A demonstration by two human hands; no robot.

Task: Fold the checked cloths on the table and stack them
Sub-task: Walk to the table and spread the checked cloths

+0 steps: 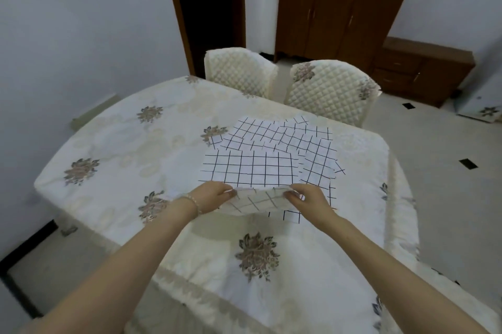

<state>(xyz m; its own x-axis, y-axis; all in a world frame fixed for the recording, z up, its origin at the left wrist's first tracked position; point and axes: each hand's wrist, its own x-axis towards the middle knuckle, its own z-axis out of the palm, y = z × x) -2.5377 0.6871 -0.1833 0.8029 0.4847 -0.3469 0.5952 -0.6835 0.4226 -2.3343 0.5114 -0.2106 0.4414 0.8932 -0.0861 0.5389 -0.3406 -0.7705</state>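
Both hands are working one checked cloth (251, 170) on the table (108, 143). Left hand (210, 196) is pinching the near left corner, right hand (307, 198) is pinching the near right corner, and the near edge is coming up off the table, curling so the underside is showing between the hands. The far part of that cloth is lying flat just beyond the hands.

More checked cloths (288, 135) are lying past it, farther from the hands and a bit to the right, overlapping at loose angles, all seeming unfolded. How many there are is unclear. Another bit of check is peeking out under the right hand, near the wrist.

Progress: judging from this, very early. The first fold is just starting, likely near edge over to far edge. No folded cloth and no stack is showing anywhere. Left to do: finishing this fold, folding the rest, stacking them.

Writing: none readable. No brands or labels on the cloths or the table cover, only grid lines and flower prints.
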